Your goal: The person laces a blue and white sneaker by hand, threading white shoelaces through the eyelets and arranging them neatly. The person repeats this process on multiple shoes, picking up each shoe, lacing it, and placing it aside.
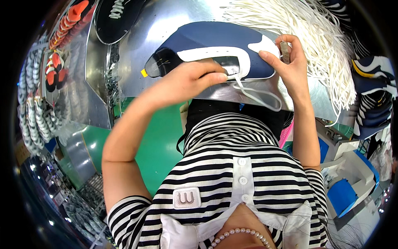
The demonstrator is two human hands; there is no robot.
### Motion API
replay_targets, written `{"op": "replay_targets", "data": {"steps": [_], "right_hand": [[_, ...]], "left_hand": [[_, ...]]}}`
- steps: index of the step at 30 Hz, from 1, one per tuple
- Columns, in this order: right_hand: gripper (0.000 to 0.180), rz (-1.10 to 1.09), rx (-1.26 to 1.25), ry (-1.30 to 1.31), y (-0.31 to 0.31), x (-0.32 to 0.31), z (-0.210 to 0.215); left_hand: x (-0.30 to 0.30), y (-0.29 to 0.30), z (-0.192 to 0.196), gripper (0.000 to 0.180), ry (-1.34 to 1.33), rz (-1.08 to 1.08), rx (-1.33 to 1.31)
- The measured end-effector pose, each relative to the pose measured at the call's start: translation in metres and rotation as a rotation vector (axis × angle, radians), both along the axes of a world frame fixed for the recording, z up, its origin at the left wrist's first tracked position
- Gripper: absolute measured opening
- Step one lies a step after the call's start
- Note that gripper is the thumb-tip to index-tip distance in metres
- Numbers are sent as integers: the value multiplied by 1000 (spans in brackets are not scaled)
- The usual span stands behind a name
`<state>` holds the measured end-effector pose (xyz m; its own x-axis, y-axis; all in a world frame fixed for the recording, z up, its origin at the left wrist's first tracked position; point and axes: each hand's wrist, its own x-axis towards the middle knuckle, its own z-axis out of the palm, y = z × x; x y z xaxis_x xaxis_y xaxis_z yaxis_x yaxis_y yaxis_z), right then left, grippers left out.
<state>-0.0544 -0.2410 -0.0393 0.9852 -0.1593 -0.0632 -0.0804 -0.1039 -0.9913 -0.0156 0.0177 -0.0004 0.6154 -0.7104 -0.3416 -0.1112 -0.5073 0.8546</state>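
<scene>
A navy and white shoe upper (215, 41) lies flat on the metal table (174, 16). My left hand (190, 79) presses down on its near edge, fingertips by the white eyelet panel. My right hand (288, 62) pinches the upper's right end and also grips a small grey metal tool (285, 52). A white lace (259, 95) loops off the upper over the table's near edge between my hands.
A big heap of white laces (302, 29) covers the table's right side. A black shoe piece (118, 16) lies at the upper left. Orange and black shoe parts (68, 23) stack along the left. Navy striped uppers (373, 95) pile at right, with a white and blue machine (352, 178) below.
</scene>
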Motion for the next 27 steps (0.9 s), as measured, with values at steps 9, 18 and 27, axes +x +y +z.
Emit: {"op": "replay_targets", "data": {"steps": [9,18,27], "right_hand": [[44,-67,-175,-63,16,8,-12],[47,-43,-108,125,11,9,-14],[55,-83,-58,63,-6,3,-24]], "left_hand": [[15,-28,-16,28,477,250,84],[13,-19,-33,21,19,384,-124],[31,34,4,14,-1071,316,100]]}}
